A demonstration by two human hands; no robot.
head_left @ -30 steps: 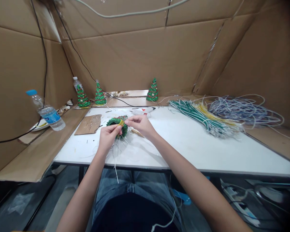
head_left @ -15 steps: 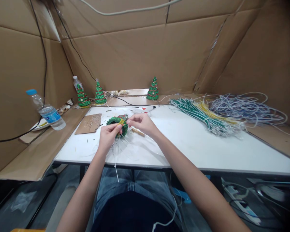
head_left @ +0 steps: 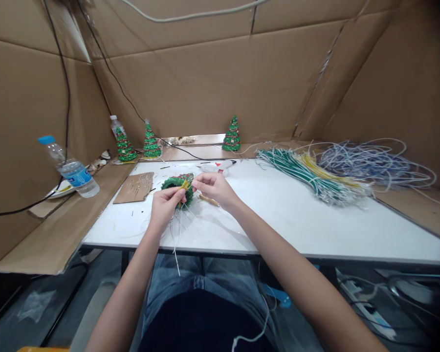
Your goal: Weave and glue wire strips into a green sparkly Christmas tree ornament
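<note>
Left hand [head_left: 167,204] pinches yellow wires [head_left: 184,185], white tails [head_left: 177,261] trailing past table [head_left: 297,220] edge. Right hand [head_left: 216,190] just beside, fingertips narrow at wires' upper ends; can't tell if gripping one. Green tree [head_left: 167,183] lies on table, behind wires.

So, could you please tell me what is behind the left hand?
Beyond the left hand is a green, bushy piece with a dark opening; the hand hides part of its near side.
</note>
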